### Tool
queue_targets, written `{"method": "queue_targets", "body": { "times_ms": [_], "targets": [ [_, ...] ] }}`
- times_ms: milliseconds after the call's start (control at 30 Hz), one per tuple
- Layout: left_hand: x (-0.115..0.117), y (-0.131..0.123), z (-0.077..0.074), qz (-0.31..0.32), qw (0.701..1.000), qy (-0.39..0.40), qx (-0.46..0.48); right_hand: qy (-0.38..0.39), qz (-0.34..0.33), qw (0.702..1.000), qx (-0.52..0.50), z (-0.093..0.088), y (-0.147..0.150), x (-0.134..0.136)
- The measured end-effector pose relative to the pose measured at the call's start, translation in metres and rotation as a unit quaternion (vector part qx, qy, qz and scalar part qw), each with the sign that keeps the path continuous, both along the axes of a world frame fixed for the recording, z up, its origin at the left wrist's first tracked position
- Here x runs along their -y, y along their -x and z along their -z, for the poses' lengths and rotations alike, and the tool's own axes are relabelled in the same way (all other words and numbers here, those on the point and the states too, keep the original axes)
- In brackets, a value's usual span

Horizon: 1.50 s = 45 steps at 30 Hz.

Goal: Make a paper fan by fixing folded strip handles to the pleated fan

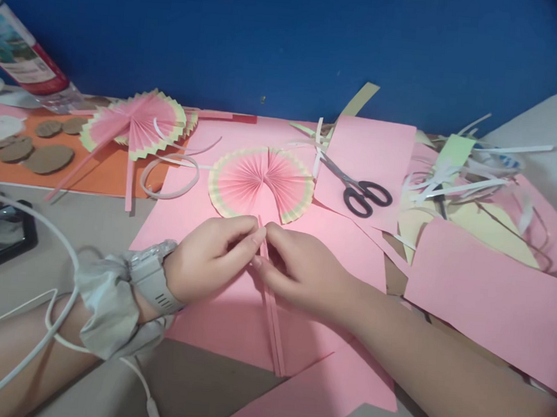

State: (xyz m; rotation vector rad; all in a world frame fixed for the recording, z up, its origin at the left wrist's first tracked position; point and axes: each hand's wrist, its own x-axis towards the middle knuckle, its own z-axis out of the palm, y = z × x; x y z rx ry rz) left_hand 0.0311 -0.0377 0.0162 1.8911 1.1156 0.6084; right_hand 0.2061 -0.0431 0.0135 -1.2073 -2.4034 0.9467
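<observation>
Both hands meet at the centre, pinching a long, narrow folded strip of pink paper (273,330). My left hand (218,245) grips its upper end between thumb and fingers. Right beside it, my right hand (303,262) is closed on the same strip, whose lower part slants down toward me. Just beyond my fingertips lies a round pleated paper fan (237,179), pink with a green and yellow rim and a gap at its near side. Whether the strip touches the fan is hard to make out. Pink sheets (346,259) lie underneath.
Black-handled scissors (359,199) rest on pink paper at right, near heaped paper scraps (459,178). At left are more pleated fans (141,120), cardboard discs (48,158), a leaning bottle (28,47) and a phone-like dark object (1,238). A white cable (70,250) crosses my left arm.
</observation>
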Motion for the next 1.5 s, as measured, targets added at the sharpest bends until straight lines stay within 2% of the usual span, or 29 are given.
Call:
{"method": "queue_targets", "body": {
  "times_ms": [167,233,300,367,467,567,667,733,800,933,1200,1500],
  "targets": [
    [-0.001,0.0,0.003,-0.052,0.997,0.002,0.048,-0.041,-0.044,0.998,0.034,0.001,0.002,0.0],
    [-0.002,0.0,0.004,-0.076,0.993,0.021,0.087,-0.029,-0.043,0.998,0.021,-0.001,0.001,-0.001],
    [-0.002,0.0,0.005,-0.086,0.984,0.054,0.149,0.029,-0.029,0.999,-0.019,-0.003,-0.001,-0.002],
    [-0.003,0.0,0.004,-0.067,0.974,0.085,0.201,0.102,-0.014,0.991,-0.08,-0.006,-0.003,-0.003],
    [-0.003,0.001,0.003,-0.018,0.964,0.105,0.244,0.202,-0.014,0.964,-0.172,-0.007,-0.004,-0.003],
    [-0.003,0.001,0.002,-0.01,0.953,0.115,0.282,0.271,-0.003,0.932,-0.243,-0.003,-0.004,-0.003],
    [-0.005,0.001,0.003,-0.005,0.942,0.131,0.309,0.309,0.018,0.905,-0.291,0.0,-0.005,-0.003],
    [-0.005,0.002,0.004,-0.001,0.936,0.144,0.323,0.316,0.016,0.903,-0.292,0.0,-0.005,-0.003],
    [-0.006,0.002,0.006,-0.004,0.929,0.157,0.334,0.307,0.011,0.912,-0.271,-0.001,-0.005,-0.004],
    [-0.007,0.002,0.008,-0.04,0.926,0.16,0.341,0.292,0.019,0.926,-0.24,-0.004,-0.005,-0.004],
    [-0.009,0.003,0.01,-0.081,0.928,0.135,0.337,0.339,0.032,0.892,-0.296,-0.004,-0.007,-0.01],
    [-0.005,0.002,0.006,-0.052,0.949,0.102,0.294,0.329,0.02,0.897,-0.293,-0.001,-0.006,-0.009]
  ]
}}
